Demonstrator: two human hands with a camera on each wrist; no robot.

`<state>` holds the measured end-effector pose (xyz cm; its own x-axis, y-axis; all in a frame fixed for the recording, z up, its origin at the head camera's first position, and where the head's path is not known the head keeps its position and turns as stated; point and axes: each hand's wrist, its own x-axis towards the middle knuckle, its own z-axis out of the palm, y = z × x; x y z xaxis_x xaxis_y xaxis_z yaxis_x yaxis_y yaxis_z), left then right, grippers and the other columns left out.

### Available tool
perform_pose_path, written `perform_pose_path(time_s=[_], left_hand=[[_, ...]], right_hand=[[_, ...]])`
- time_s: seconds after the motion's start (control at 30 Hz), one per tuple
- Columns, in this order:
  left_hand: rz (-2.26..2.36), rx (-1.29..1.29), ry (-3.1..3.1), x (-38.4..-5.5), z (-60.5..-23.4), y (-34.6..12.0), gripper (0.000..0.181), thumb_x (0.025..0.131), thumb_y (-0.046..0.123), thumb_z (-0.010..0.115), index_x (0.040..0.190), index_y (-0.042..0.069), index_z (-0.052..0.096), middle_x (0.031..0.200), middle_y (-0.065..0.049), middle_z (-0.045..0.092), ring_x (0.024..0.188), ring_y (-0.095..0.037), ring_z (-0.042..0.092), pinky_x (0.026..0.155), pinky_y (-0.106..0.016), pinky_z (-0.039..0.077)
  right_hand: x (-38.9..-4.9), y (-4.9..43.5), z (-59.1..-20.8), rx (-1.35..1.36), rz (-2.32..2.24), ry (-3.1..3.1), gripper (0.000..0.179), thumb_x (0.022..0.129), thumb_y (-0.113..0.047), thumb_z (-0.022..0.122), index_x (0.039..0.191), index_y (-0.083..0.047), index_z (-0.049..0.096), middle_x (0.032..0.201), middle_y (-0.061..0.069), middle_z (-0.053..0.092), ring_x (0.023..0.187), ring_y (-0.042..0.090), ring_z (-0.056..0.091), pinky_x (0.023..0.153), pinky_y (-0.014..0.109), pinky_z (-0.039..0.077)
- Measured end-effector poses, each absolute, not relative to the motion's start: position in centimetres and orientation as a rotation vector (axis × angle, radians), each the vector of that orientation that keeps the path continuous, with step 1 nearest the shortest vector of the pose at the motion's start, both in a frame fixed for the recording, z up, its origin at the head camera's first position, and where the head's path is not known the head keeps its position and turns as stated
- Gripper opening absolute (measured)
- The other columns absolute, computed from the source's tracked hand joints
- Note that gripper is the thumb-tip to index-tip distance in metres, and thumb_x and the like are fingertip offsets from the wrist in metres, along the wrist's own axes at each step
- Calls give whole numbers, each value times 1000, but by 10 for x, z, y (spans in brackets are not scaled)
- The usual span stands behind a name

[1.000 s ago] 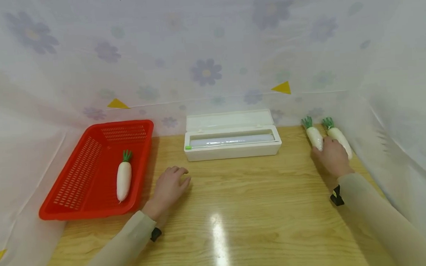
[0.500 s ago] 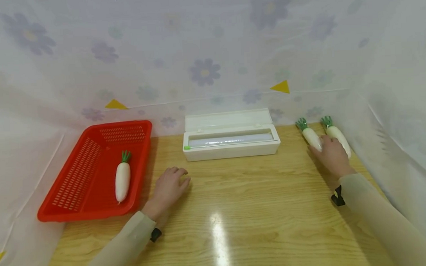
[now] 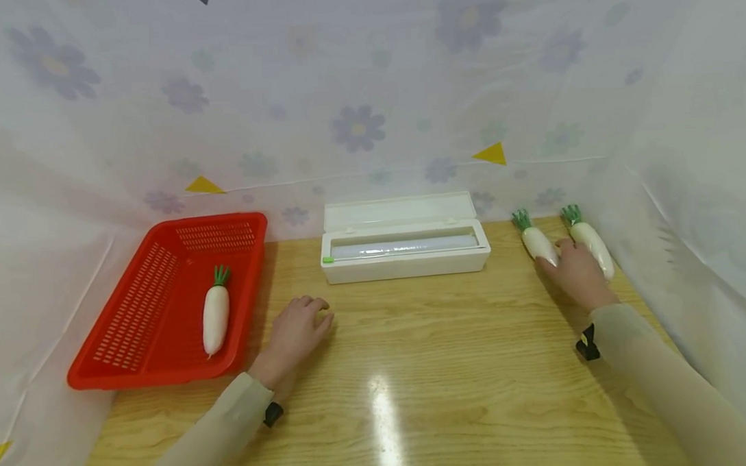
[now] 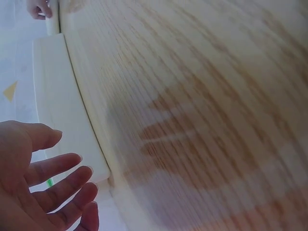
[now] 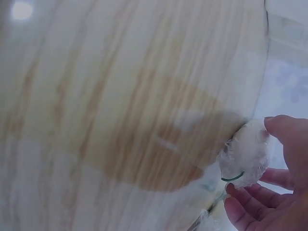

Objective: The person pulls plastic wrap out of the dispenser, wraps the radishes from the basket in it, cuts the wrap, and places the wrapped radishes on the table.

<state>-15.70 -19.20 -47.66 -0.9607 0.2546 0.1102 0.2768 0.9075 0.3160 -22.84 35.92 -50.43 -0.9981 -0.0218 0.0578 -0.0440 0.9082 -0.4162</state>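
Note:
At the table's right end, my right hand holds the lower end of a white radish with green leaves, lying tilted on the wood. Crinkled clear film wraps this radish in the right wrist view, my thumb on one side and the fingers on the other. Close beside it lies a second white radish, partly behind the hand. My left hand is near the red basket, its fingers loosely bent and holding nothing. A third radish lies inside the red basket.
A white cling film box stands at the back middle, its lid raised and a film roll inside. Flower-patterned white sheeting encloses the wooden table at the back and both sides.
The radish in my right hand has shifted left, its leafy end swinging away from the second radish. My left hand has stayed in place.

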Motion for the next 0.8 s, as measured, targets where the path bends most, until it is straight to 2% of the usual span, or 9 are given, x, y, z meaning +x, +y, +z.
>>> perform_pose_path(time_s=[0.23,0.4,0.57,0.8], left_hand=[[-556,-431,-2991,-158,-476,-191,27,102,27,68,119,7,72,118,-13,70,108,-32,64,92,-49,56],[-641,-436,-2929,-162,-469,-187,25,102,26,68,118,7,73,117,-11,70,107,-31,64,91,-48,56],[-741,-442,-2832,-172,-459,-180,22,102,24,70,115,8,76,113,-10,71,107,-31,64,92,-49,56],[-884,-386,-2758,-194,-451,-174,23,101,27,71,114,9,77,114,-10,71,108,-30,63,93,-47,54]], right_hand=[[-229,356,-501,58,662,-2981,74,110,-42,45,138,26,38,121,49,48,96,60,57,74,66,49],[-231,348,-491,55,659,-2926,67,111,-38,44,139,23,42,126,48,46,105,62,53,80,69,48],[-235,327,-475,93,694,-2914,61,111,-35,43,142,17,44,133,44,47,117,59,49,90,69,45],[-240,295,-454,202,707,-2890,54,111,-35,44,140,11,52,130,35,53,114,52,54,89,65,46]])
